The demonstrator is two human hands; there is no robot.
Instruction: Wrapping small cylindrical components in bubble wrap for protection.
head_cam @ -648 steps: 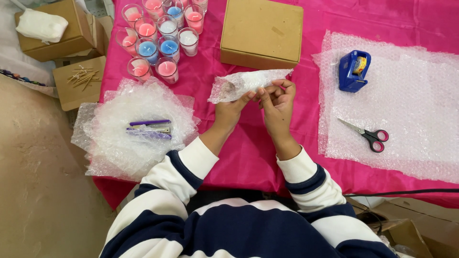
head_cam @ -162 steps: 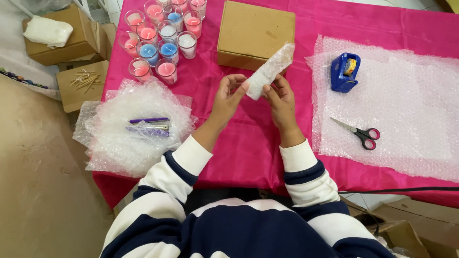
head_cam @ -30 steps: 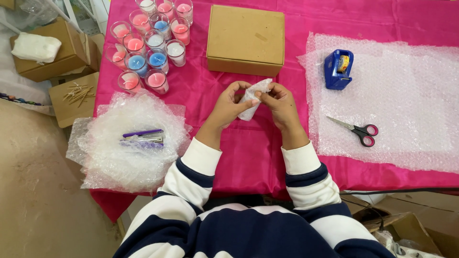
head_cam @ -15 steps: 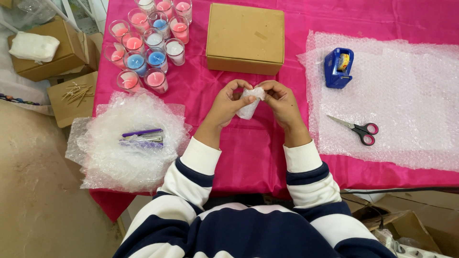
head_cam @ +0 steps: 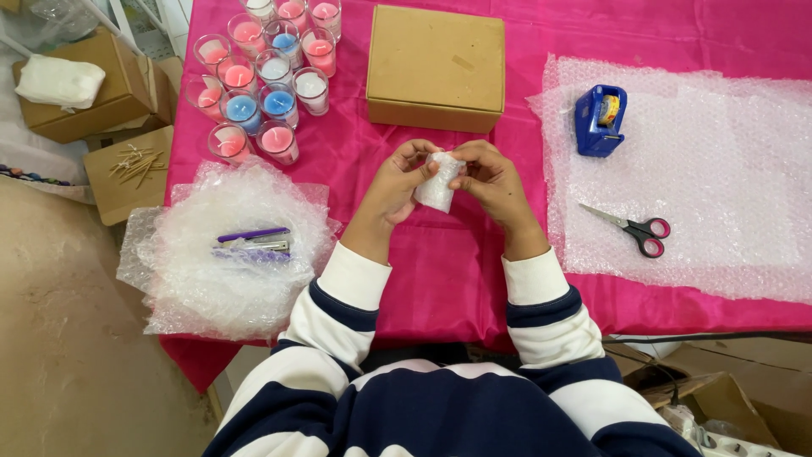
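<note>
bubble-wrapped bundle (head_cam: 437,182) between both hands, perhaps pinched

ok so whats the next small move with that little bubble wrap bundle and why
Probably reach the right hand to the blue tape dispenser: both hands pinch the small bubble-wrapped bundle shut at its top, no tape shows on it, and the left hand can keep hold.

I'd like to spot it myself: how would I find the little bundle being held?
Start at the closed cardboard box on the pink tablecloth. Just below it, the left hand and right hand meet around a small bubble-wrapped bundle, the only wrap lifted off the table.
</note>
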